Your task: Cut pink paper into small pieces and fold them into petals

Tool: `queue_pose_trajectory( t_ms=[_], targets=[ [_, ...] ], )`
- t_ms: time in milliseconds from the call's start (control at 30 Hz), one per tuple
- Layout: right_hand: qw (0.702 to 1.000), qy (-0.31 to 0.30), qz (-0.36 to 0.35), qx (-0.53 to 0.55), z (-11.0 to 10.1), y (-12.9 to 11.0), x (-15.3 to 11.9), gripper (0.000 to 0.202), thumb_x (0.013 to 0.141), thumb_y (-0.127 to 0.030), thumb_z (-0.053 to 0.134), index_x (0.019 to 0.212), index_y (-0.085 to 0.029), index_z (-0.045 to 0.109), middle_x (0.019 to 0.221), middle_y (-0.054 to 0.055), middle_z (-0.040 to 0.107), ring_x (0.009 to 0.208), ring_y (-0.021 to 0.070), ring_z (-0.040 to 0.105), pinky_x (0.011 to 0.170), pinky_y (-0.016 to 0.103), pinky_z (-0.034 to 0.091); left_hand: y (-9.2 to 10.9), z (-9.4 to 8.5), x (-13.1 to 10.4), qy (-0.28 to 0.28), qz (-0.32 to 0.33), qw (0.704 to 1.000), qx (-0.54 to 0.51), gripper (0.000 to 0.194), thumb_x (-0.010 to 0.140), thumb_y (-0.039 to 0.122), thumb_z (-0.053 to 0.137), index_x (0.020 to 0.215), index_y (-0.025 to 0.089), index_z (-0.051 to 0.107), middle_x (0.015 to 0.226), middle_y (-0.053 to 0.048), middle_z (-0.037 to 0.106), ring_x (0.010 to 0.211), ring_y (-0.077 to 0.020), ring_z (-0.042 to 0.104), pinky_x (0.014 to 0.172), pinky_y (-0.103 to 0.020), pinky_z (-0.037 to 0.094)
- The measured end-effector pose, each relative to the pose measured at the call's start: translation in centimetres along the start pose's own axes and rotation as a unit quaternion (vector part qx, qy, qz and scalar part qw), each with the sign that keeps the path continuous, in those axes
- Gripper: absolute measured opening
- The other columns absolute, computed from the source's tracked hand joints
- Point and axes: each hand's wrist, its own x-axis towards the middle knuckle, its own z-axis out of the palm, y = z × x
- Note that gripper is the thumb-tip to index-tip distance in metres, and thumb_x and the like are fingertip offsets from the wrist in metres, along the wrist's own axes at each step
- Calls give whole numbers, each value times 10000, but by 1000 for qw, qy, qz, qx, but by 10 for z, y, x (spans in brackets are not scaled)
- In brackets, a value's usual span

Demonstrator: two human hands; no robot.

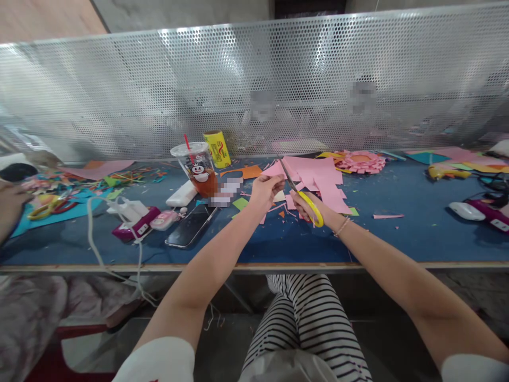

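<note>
Head view, hands (pixel 269 191) — yellow-handled scissors (pixel 310 208), pink paper (pixel 274 170) — over blue table (pixel 302 246)

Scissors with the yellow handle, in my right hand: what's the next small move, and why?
Probably ease the left hand slightly away from the scissors before cutting: its fingertips pinch the pink paper very close to the metal blades, so a snip there might catch them.
</note>
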Motion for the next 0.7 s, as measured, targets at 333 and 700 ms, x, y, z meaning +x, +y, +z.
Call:
queue_pose_trajectory(
  t_ms=[333, 700],
  targets=[
    [996, 37, -28, -76, -4, -8, -3, 499, 761, -645, 393, 551, -193, 394, 389, -20, 392, 341, 92, 389, 343, 221, 299, 4, 0, -1, 1, -5, 1000, -8, 125, 559, 122, 715, 627, 103, 612, 549, -20, 614, 505, -64, 565, 622, -212, 479],
    [1000, 0, 18, 3, -2, -8, -4, 541, 733, -720, 330, 601, -197, 374, 403, -52, 354, 303, 77, 381, 296, 204, 312, 1, -2, 1, -5, -11, 1000, -2, 130, 551, 124, 716, 631, 109, 615, 566, -20, 628, 496, -61, 561, 609, -208, 480]
  ],
)
